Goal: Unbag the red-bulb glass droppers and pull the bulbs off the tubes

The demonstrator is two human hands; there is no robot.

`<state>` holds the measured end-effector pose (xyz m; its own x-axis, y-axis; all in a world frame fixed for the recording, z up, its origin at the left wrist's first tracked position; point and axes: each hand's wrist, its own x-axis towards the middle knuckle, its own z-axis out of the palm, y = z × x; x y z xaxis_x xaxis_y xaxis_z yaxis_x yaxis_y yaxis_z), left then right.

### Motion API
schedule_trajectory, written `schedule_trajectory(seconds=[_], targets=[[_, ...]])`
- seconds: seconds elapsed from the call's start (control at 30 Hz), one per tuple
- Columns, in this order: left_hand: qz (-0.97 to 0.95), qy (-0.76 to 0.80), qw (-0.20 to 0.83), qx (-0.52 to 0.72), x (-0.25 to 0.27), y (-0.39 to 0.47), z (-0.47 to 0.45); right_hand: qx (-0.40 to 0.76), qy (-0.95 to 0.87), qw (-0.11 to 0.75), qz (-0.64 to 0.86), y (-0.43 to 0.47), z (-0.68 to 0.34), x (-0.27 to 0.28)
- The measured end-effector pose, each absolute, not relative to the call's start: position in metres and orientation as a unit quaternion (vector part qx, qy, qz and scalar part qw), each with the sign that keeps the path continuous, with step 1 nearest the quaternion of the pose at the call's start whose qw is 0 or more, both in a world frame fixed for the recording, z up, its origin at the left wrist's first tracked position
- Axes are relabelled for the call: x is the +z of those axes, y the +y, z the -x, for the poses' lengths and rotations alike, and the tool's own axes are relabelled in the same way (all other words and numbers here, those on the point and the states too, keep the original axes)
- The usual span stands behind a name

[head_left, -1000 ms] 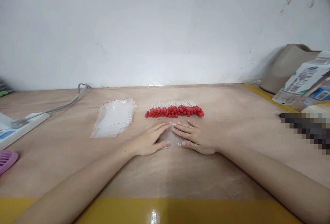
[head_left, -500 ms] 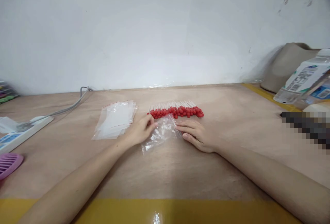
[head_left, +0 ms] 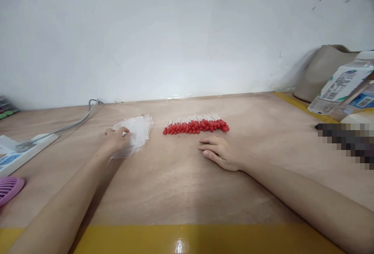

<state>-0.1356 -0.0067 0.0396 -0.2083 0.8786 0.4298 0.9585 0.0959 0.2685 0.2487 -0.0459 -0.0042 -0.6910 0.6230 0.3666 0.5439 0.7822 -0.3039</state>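
Note:
My left hand (head_left: 115, 140) is over the left part of a stack of clear zip bags (head_left: 141, 131), its fingers curled in. A thin clear plastic bag, smeared by motion, shows at its fingertips and is hard to tell from the stack. My right hand (head_left: 220, 153) lies palm down on the table with its fingers stretched out, holding nothing. Just beyond its fingertips is a row of white sticks with red rounded tips (head_left: 194, 126), the tips towards me.
On the left are a white power strip (head_left: 32, 150) with a grey cable (head_left: 77, 124) and a pink slotted thing (head_left: 11, 189). At the right stand a plastic bottle (head_left: 336, 86) and a grey-beige container (head_left: 318, 73). Yellow tape (head_left: 140, 238) runs along the table's near edge.
My left hand has moved left from the middle to the bag stack, and the clear bag is gone from in front of the red-tipped sticks. My right hand stays in place.

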Motion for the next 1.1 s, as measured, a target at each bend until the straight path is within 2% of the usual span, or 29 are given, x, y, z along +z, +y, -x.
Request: schedule_trajectory(seconds=[0.13, 0.23, 0.33, 0.43, 0.83, 1.0, 1.1], targets=[[0.587, -0.745, 0.171, -0.269, 0.045, -0.010, 0.115, 0.084, -0.917, 0.235, 0.311, -0.045, -0.248, -0.004], [0.677, -0.623, 0.230, -0.317, 0.051, -0.013, 0.085, 0.083, -0.917, 0.240, 0.307, -0.045, -0.248, -0.005], [0.767, -0.513, 0.216, -0.319, 0.049, -0.013, 0.049, 0.085, -0.917, 0.237, 0.310, -0.045, -0.247, -0.004], [0.816, -0.468, 0.191, -0.280, 0.041, -0.009, 0.015, 0.084, -0.917, 0.234, 0.312, -0.046, -0.247, -0.003], [0.815, -0.522, 0.138, -0.211, 0.040, -0.005, -0.031, 0.074, -0.921, 0.229, 0.306, -0.047, -0.246, 0.001], [0.809, -0.521, 0.117, -0.244, 0.038, -0.005, -0.035, 0.071, -0.920, 0.231, 0.308, -0.048, -0.245, 0.003], [0.777, -0.531, 0.108, -0.321, 0.028, 0.001, -0.033, 0.069, -0.921, 0.231, 0.307, -0.048, -0.245, 0.003]])
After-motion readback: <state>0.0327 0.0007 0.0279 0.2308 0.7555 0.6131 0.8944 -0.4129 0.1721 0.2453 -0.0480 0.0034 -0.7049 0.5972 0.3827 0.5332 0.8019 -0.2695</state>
